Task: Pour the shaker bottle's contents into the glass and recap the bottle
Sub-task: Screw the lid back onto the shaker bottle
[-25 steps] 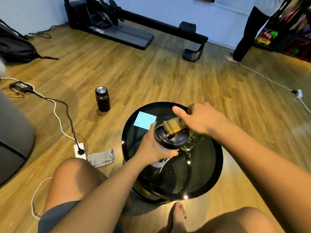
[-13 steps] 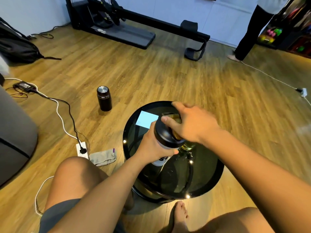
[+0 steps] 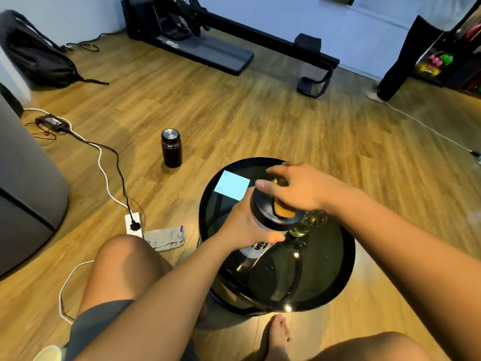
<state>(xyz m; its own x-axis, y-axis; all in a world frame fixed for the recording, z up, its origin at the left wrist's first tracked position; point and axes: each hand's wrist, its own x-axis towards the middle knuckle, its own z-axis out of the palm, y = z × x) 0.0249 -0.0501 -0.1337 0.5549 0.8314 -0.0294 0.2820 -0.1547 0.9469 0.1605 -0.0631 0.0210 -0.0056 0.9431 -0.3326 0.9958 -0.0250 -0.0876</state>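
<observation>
The left hand (image 3: 244,225) is wrapped around the one shaker bottle (image 3: 263,230), held over the round black table (image 3: 338,282); its white label's dark lettering is mostly covered and unreadable. The right hand (image 3: 299,188) is closed over the bottle's black lid (image 3: 265,209). One glass (image 3: 308,224) stands just behind, largely hidden. A single blue note (image 3: 231,188) shows no writing. One dark flask (image 3: 171,148) stands on the floor beyond.
</observation>
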